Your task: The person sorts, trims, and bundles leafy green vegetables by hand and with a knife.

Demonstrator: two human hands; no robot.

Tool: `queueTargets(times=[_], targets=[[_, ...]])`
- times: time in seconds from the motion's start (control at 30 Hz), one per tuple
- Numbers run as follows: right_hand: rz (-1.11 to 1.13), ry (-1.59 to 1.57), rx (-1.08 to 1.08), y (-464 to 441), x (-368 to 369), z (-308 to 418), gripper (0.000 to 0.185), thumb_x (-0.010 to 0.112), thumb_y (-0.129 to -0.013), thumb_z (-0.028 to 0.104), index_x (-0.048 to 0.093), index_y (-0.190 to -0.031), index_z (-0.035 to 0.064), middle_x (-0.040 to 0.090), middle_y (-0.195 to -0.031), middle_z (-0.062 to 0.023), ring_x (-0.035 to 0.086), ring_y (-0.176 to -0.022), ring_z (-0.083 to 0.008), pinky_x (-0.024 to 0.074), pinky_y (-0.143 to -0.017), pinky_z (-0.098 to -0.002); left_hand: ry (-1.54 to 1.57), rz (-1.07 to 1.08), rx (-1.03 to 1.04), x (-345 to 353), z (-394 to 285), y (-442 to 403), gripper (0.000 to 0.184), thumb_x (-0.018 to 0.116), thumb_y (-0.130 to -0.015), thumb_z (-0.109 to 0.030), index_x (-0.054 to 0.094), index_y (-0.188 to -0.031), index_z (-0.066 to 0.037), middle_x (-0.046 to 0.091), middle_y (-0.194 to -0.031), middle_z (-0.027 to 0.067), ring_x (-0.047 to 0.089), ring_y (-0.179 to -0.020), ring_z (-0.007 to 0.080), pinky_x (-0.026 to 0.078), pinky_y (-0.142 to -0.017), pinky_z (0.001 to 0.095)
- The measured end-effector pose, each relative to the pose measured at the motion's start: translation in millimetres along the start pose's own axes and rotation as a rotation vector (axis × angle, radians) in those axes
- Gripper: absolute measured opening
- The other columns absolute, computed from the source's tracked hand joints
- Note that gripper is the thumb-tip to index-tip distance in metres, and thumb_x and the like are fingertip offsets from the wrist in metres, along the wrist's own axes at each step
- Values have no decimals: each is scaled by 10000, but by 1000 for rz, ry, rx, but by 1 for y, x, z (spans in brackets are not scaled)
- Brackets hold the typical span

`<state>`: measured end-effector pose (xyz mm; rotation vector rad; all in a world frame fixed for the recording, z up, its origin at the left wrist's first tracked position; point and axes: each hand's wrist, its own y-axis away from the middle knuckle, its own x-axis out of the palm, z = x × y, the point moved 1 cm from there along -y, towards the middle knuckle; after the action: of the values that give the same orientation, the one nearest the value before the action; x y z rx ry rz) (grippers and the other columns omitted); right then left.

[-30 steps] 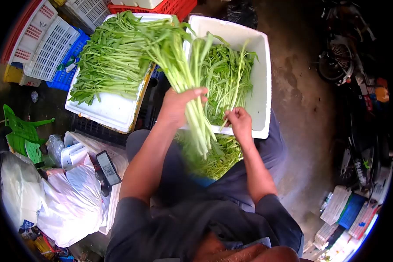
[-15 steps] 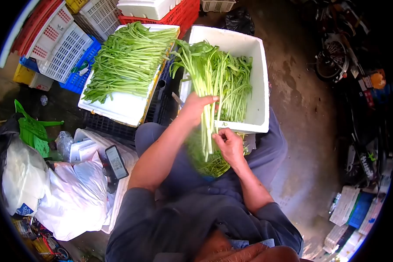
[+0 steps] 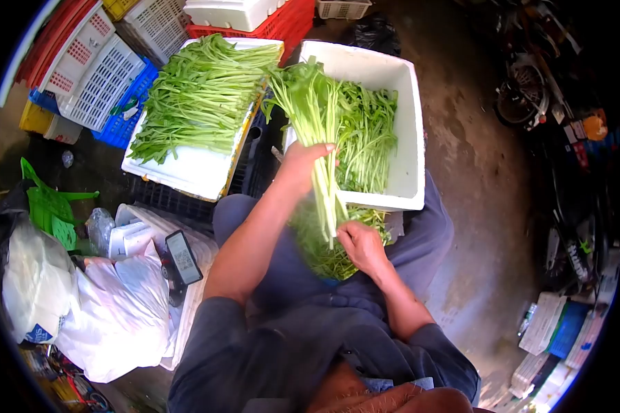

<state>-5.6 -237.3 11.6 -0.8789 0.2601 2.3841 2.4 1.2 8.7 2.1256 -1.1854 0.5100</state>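
Observation:
My left hand [image 3: 306,164] is closed round a bunch of water spinach [image 3: 322,182], long pale green stems with leafy tops. The leaves point away from me, over the near left corner of a white foam box [image 3: 408,155]. Down at the cut ends, my right hand [image 3: 362,244] is closed, thumb and fingertips pinched at a stem on the bunch's right side; its fingertips partly hide the stem. More water spinach [image 3: 368,138] lies inside the box. Below the bunch, between my legs, is a heap of loose greens [image 3: 324,258].
To the left, water spinach [image 3: 200,103] is laid out on a white foam lid [image 3: 179,172] above a black crate [image 3: 179,198]. Stacked plastic baskets [image 3: 103,89] stand farther left. Nearby are a phone [image 3: 184,256], a white bag [image 3: 120,310] and a green plastic item [image 3: 48,206].
My right hand has slid down toward the stem ends. The bunch and my left hand have shifted slightly left and tilted.

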Motion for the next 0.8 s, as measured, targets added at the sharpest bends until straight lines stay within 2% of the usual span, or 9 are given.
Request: queueTargets(times=[0.1,0.13,0.27,0.37,0.4,0.47,0.57,0.7,0.8], targets=[[147,-69,-8,20,6,-5,134,673,-911,122,658,-896,-11,652,-797,-189,636,-697,-365,503,-643,-414,30,-18,29,-9,-9,-2,283,752,-841,-86,655,-1066,55,706,-922,144,695,-740,240,593,-661,358],[220,4,7,23,3,-12,125,665,-928,116,668,-917,-8,662,-756,-135,638,-656,-273,503,-622,-370,27,-15,31,-9,-11,-2,290,751,-841,-81,651,-1080,50,705,-928,141,695,-747,240,595,-668,361],[31,-379,323,4,-28,-20,155,660,-965,133,678,-930,-17,618,-737,8,564,-684,-62,470,-597,-253,-24,17,13,-4,-11,2,316,743,-840,-58,639,-1125,29,701,-947,130,693,-779,237,600,-694,372],[-103,-485,314,-47,-48,-10,229,643,-980,206,646,-969,-22,634,-798,-27,588,-707,-95,481,-659,-244,-118,71,14,3,-5,6,370,724,-834,-28,617,-1186,17,694,-1000,115,690,-833,220,594,-738,359],[-194,-550,244,-67,-45,-11,281,687,-950,251,667,-955,-29,615,-732,-18,523,-642,-83,436,-580,-255,-156,86,28,5,-1,7,385,719,-833,-23,611,-1201,16,692,-1015,112,690,-846,216,591,-748,353],[-289,-562,180,-104,-40,-6,284,694,-942,258,640,-870,-11,592,-708,-15,494,-622,-80,403,-552,-259,-232,114,63,7,7,6,424,704,-830,-7,592,-1239,11,687,-1051,101,689,-884,205,580,-778,335],[-308,-610,249,-130,-32,-8,269,699,-950,246,606,-859,11,582,-702,-23,547,-619,-91,456,-584,-232,-193,117,27,21,2,19,419,698,-838,-4,590,-1243,11,689,-1049,100,691,-901,207,578,-786,335],[-477,-643,149,-121,-9,-15,306,661,-959,188,522,-729,43,523,-650,11,441,-601,-66,362,-510,-279,-146,75,24,1,11,6,374,695,-845,-2,604,-1207,17,693,-1012,101,694,-850,216,586,-742,350],[-353,-577,210,-93,-9,0,247,645,-963,158,562,-770,26,546,-671,2,470,-626,-77,399,-538,-279,-76,25,18,-4,13,-1,326,695,-850,-9,616,-1165,21,693,-974,99,690,-790,220,589,-697,361]])
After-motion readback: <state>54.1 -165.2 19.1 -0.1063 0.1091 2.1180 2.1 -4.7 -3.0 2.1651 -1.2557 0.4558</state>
